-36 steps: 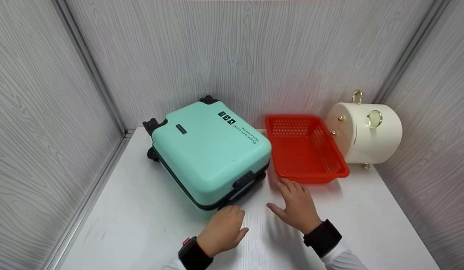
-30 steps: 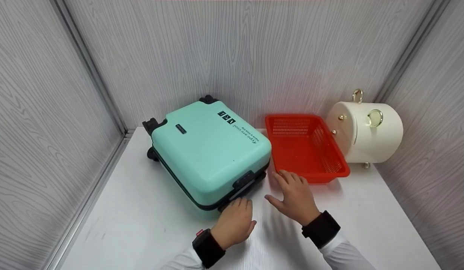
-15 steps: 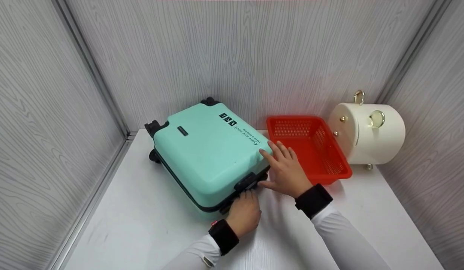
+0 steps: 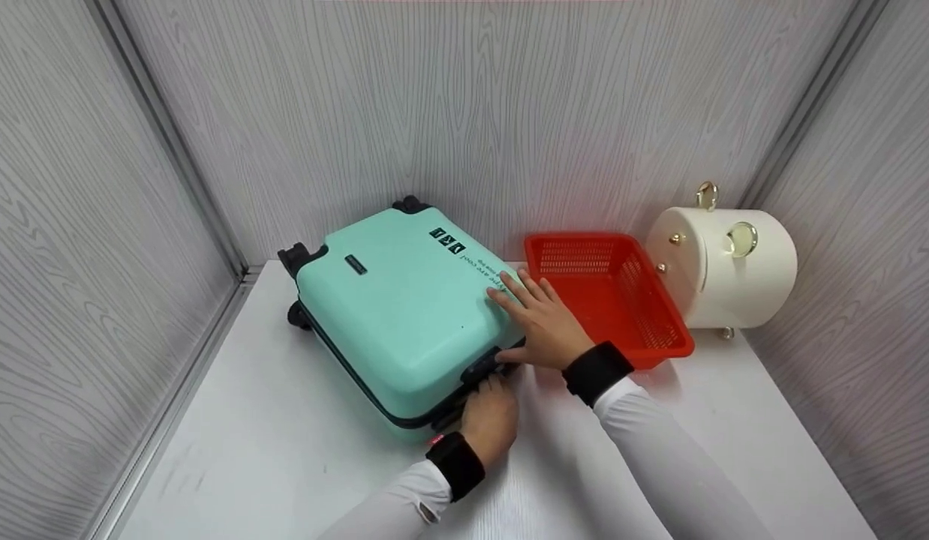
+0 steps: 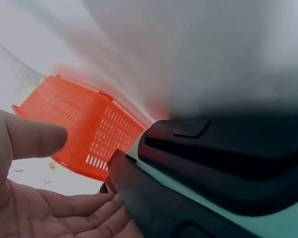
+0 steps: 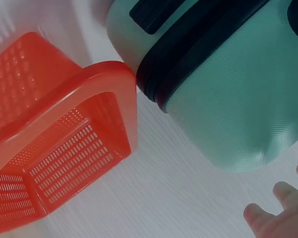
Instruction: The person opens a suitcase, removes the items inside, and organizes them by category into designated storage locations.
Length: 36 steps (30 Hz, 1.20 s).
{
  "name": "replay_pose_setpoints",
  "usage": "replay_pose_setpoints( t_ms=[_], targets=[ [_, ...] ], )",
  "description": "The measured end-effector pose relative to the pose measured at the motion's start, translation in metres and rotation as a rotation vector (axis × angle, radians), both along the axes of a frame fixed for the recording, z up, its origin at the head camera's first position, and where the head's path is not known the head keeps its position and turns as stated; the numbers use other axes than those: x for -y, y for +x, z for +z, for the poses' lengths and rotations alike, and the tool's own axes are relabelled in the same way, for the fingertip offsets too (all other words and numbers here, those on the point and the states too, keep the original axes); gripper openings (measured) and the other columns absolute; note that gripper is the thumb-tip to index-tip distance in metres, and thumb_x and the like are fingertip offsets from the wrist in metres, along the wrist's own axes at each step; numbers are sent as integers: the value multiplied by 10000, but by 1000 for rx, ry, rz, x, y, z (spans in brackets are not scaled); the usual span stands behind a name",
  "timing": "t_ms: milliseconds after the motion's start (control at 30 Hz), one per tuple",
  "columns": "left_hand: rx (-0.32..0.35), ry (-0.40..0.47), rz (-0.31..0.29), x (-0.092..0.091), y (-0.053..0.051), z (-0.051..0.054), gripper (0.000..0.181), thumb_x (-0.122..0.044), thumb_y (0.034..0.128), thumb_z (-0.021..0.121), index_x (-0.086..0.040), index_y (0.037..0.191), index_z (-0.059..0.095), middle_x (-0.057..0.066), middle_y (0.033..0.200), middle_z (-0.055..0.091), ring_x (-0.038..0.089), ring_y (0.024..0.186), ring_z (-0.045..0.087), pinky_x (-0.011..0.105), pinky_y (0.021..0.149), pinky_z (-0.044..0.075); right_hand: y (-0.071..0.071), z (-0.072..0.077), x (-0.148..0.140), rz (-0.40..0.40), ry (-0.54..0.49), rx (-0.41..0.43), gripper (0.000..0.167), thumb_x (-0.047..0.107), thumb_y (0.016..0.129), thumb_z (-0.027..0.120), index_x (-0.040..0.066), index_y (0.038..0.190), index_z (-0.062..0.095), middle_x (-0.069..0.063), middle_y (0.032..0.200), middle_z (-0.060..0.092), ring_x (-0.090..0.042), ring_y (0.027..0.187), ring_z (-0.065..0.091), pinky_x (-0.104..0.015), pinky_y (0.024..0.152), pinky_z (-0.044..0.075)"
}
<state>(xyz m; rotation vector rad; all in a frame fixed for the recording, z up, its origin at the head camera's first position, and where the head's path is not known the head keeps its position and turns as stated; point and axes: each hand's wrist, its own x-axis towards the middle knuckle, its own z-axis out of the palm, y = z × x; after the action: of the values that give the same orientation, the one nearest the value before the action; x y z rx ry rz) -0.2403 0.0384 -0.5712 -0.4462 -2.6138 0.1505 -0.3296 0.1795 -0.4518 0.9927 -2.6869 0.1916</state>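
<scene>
A mint-green suitcase [image 4: 404,300] with black wheels and dark lettering lies flat and closed on the white table. My left hand [image 4: 491,420] is at its near side, fingertips against the black trim beside the handle [image 4: 481,366]. In the left wrist view the left fingers [image 5: 84,213] reach out fairly straight, their tips hidden behind a black edge, while the thumb stands apart. Over the suitcase's near right corner, my right hand [image 4: 543,322] has its fingers spread, the thumb by the handle. The right wrist view shows those fingertips [image 6: 283,193] close to the green shell; contact is unclear.
A red plastic basket [image 4: 663,341] with slotted sides stands just right of the suitcase. Beyond it, a cream cylindrical case [image 4: 750,277] with gold fittings lies near the right wall. Wood-grain panels [image 4: 464,112] enclose the table at the back and sides.
My right hand has moved from the basket's front rim up and left onto the suitcase corner. The left hand has slid right along the suitcase's near edge to the handle.
</scene>
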Motion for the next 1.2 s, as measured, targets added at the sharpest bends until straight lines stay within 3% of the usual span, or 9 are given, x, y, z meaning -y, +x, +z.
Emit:
replay_pose_setpoints(
  t_ms=[300, 467, 600, 700, 933, 1200],
  targets=[
    [-110, 14, 18, -1, -3, -4, 180, -132, 914, 786, 12, 1012, 740, 87, 988, 702, 135, 678, 671, 272, 532, 564, -7, -2, 2, 21, 17, 29, 960, 463, 885, 893, 172, 1676, 432, -138, 1752, 385, -389, 1643, 327, -612, 1310, 284],
    [-129, 43, -19, 4, -2, -5, 99, -111, 887, 796, -50, 905, 719, 41, 868, 690, 131, 639, 667, 269, 518, 564, -5, -3, 0, 38, -39, 70, 919, 438, 895, 891, 163, 1659, 462, -150, 1731, 421, -396, 1625, 359, -566, 1306, 316],
    [-104, 84, -60, 11, 3, -9, 147, -118, 887, 799, -49, 996, 729, 12, 807, 693, 139, 662, 677, 266, 549, 563, -3, -4, 2, 42, -87, 86, 822, 456, 960, 821, 162, 1648, 483, -161, 1716, 441, -407, 1622, 362, -547, 1296, 343],
    [-83, 83, -80, 17, 7, -10, 260, -133, 909, 788, -17, 1133, 728, 18, 851, 708, 146, 707, 683, 262, 580, 565, -2, -5, 3, 40, -95, 64, 781, 481, 984, 786, 159, 1636, 501, -168, 1697, 467, -407, 1609, 389, -544, 1287, 360],
    [-194, -12, -97, 23, 15, -9, 304, -155, 885, 798, -30, 1149, 714, 0, 862, 693, 110, 659, 652, 240, 511, 534, 7, -8, 1, 33, -94, -11, 780, 510, 974, 785, 148, 1617, 529, -161, 1664, 516, -392, 1572, 454, -530, 1277, 380],
    [-62, -55, -132, 40, 36, -12, 341, -173, 941, 787, -24, 1236, 703, 24, 982, 729, 120, 704, 677, 246, 540, 554, 30, -21, 3, 54, -143, -124, 743, 519, 966, 785, 122, 1564, 592, -175, 1586, 599, -412, 1484, 550, -540, 1230, 442]
  ],
)
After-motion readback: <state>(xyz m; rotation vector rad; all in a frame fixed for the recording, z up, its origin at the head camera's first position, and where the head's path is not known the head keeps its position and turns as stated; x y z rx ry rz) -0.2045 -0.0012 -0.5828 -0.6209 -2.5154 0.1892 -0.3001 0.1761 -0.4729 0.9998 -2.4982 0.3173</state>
